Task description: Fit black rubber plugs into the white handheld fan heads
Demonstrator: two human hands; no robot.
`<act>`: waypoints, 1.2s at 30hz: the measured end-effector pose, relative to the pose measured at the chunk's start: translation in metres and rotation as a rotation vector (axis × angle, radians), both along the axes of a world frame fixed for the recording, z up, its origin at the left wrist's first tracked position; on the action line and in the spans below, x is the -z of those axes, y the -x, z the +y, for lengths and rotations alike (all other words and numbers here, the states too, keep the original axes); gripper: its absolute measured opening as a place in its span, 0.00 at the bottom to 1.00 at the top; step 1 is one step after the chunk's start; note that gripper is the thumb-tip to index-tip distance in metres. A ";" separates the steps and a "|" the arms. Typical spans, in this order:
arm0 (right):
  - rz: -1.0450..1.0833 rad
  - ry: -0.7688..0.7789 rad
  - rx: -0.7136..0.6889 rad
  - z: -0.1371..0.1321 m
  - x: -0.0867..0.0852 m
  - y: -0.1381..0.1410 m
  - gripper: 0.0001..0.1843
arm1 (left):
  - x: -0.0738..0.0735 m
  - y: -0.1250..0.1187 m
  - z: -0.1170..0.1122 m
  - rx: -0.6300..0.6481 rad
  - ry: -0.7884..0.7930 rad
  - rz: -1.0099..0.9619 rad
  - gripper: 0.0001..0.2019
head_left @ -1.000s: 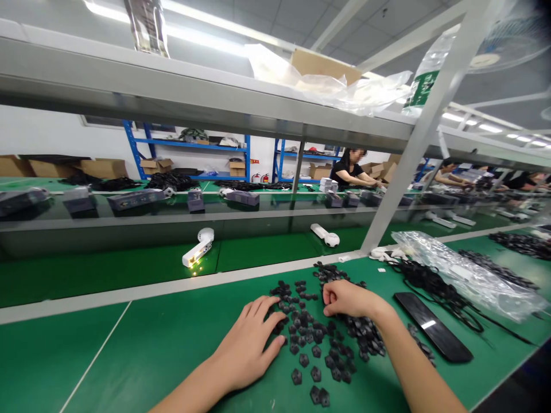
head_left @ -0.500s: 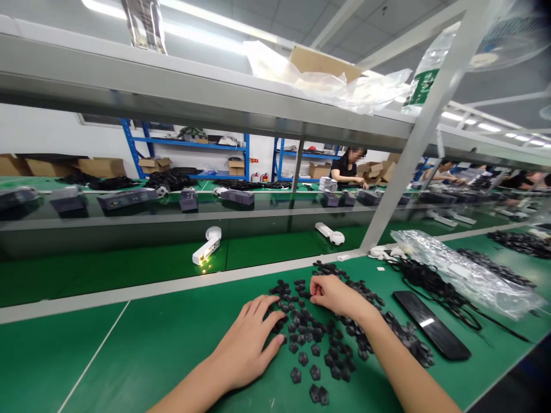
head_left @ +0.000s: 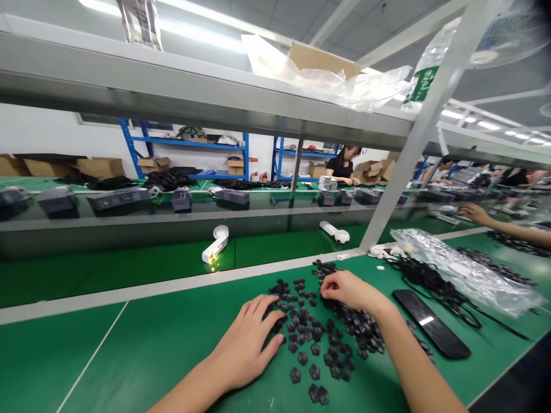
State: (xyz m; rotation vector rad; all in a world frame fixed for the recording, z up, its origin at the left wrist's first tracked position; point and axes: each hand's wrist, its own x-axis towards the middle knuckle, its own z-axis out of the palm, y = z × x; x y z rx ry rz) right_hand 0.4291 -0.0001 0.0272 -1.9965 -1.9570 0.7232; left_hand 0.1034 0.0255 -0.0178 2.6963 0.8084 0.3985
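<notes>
Black parts lie heaped on the green bench, toward its far edge. Your left hand rests open, fingers spread against the heap. Your right hand curls into the heap's far side; whether it grips a part can't be told.

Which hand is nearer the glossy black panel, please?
Right: the right hand touches black pieces near the glossy black panel; the left hand lies farther away, beyond those pieces.

We see matt black plastic pieces on a smooth green bench mat, beside a glossy black rectangular panel and a crinkled clear plastic bag.
</notes>
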 end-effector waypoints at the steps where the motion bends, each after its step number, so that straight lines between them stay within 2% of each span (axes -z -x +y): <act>1: -0.017 0.016 0.013 -0.001 0.001 -0.004 0.09 | 0.000 0.000 0.000 -0.001 0.003 0.001 0.17; 5: -0.078 0.081 0.046 -0.003 0.003 -0.010 0.04 | 0.001 0.000 0.001 -0.004 0.004 0.001 0.17; 12: -0.148 0.133 0.069 -0.003 0.006 -0.004 0.07 | 0.002 0.001 0.001 -0.001 -0.011 -0.016 0.17; 19: -0.053 0.144 0.024 -0.004 0.003 -0.009 0.07 | 0.003 0.000 0.000 -0.001 -0.008 -0.018 0.17; 29: 0.069 0.009 -0.080 0.003 0.007 0.015 0.09 | 0.003 0.001 0.000 -0.004 -0.001 -0.001 0.18; 33: 0.055 -0.084 -0.028 0.002 0.000 0.015 0.14 | 0.003 0.000 0.001 -0.005 0.001 -0.009 0.18; 36: 0.042 -0.104 -0.015 0.001 -0.003 0.018 0.15 | 0.002 0.000 0.001 -0.003 0.001 -0.021 0.17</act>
